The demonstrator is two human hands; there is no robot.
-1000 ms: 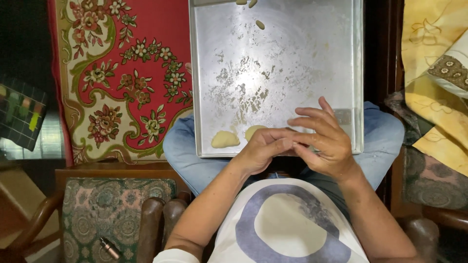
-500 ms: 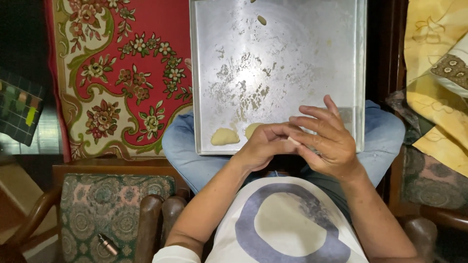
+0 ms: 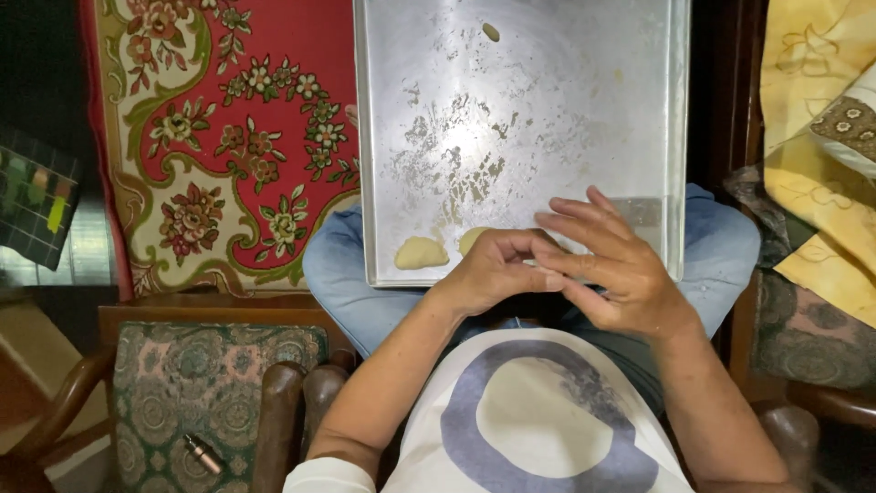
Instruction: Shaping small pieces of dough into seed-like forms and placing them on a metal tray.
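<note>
Red floral carpet (image 3: 228, 146) to the left, with a dark wooden armchair and its patterned green cushion (image 3: 196, 393) at lower left; yellow patterned cloth (image 3: 821, 183) at the right edge. A small metal cylinder (image 3: 203, 453) lies on the cushion

A large metal baking tray (image 3: 566, 100) rests across the person's lap, on blue-jeaned knees. Tray surface is scuffed and smeared with pale residue

Left hand (image 3: 488, 274) sits at the near edge of the tray, fingers curled tightly inward and knuckles up, closed around something pinched between both hands; what it holds is hidden by the fingers, cannot tell. Right hand (image 3: 616, 269) meets it from the right: index finger and thumb press against the left fingertips, the other fingers spread loosely and extended over the tray's near edge

One shaped piece of pale dough (image 3: 421, 253) lies on the tray near its lower left corner, just beside the left hand. A second dough piece (image 3: 472, 239) is partly covered by the left hand's knuckles. A small dough scrap (image 3: 491, 32) sits well apart, near the tray's far edge
</note>
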